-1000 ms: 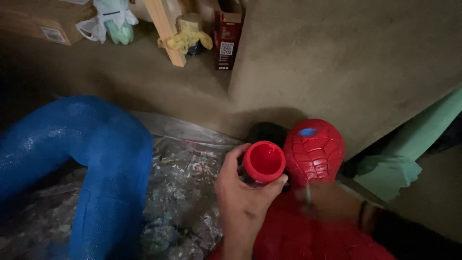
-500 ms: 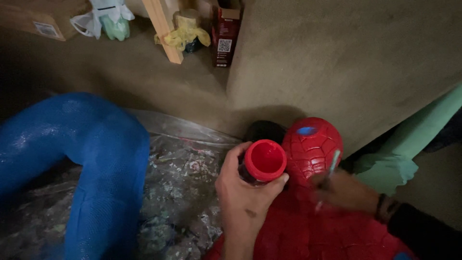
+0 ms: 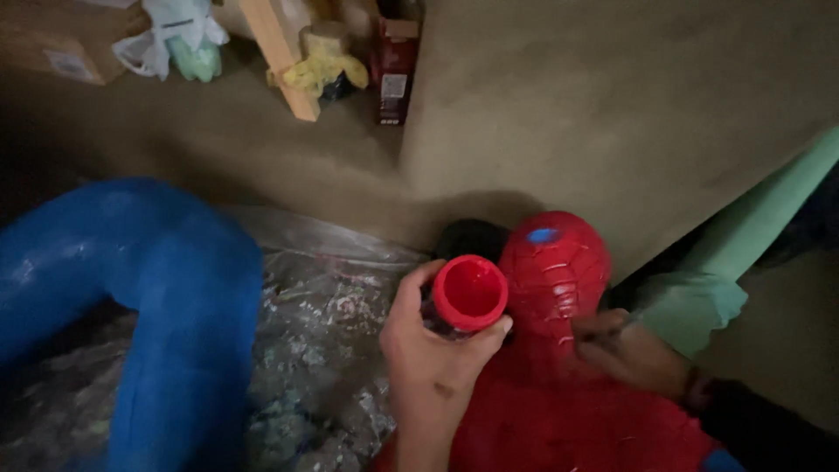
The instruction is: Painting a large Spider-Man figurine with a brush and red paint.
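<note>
While your left hand (image 3: 433, 363) wraps its fingers around a small dark container with a round red top (image 3: 469, 293), the container sits near the middle of the view, touching the left side of a red figure head (image 3: 552, 280). That head is domed, moulded with raised web lines, and has a small blue patch near its top. Your right hand (image 3: 629, 350) rests against the lower right of the head, its fingers pinched narrowly on a thin stick-like tool whose tip you cannot make out. Below both hands, the figure's red body (image 3: 568, 419) fills the near edge. To the left lies a large blue curved shape (image 3: 157, 288) on a crinkled clear plastic sheet (image 3: 323, 323) flecked with paint. Behind the head, a tall tan slab (image 3: 612, 114) blocks the far right of the scene, with a pale green cloth (image 3: 717, 280) hanging beside it. On the far floor, well apart from your hands, stand a cardboard box (image 3: 61, 44), a white plastic bag (image 3: 179, 35), a slanted wooden strip (image 3: 280, 57), a yellow lump (image 3: 323, 65) and a dark red carton (image 3: 395, 74).
</note>
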